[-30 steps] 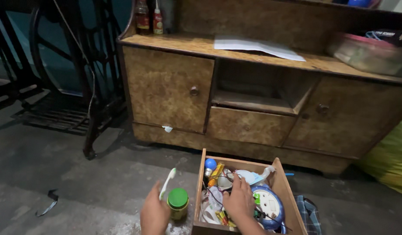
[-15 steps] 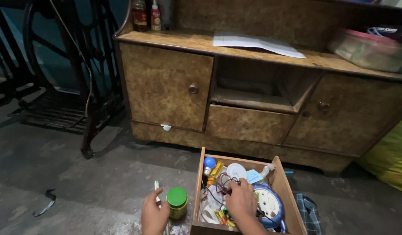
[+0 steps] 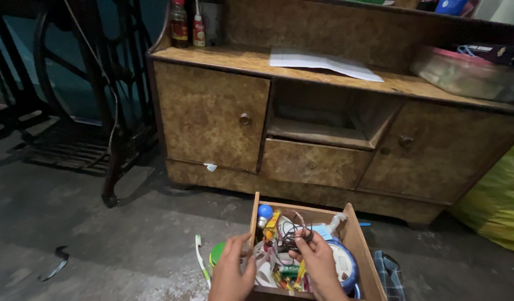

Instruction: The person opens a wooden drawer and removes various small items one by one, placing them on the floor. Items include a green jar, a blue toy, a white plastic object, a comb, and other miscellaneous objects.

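Wooden drawer [image 3: 357, 245] pulled out, sitting on grey concrete floor [image 3: 101, 234] before mottled brown cabinet [image 3: 324, 111]. Right hand [image 3: 318, 259] over the drawer, fingers pinched closed on a tangle of thin dark wire [image 3: 293, 237] lifted just above the clutter. Left hand [image 3: 232, 273] at the drawer's left wall, fingers curled; cannot tell whether it grips anything. Wire likely light, limp, springy, prone to snagging neighbours; best taken at the bunched middle. Counted: one blue bulb [image 3: 265, 212], one round blue-and-white device [image 3: 343, 265], one green-lidded jar [image 3: 215, 253], one white-and-green toothbrush [image 3: 200, 259] on floor, two bottles [image 3: 188, 25] on shelf.
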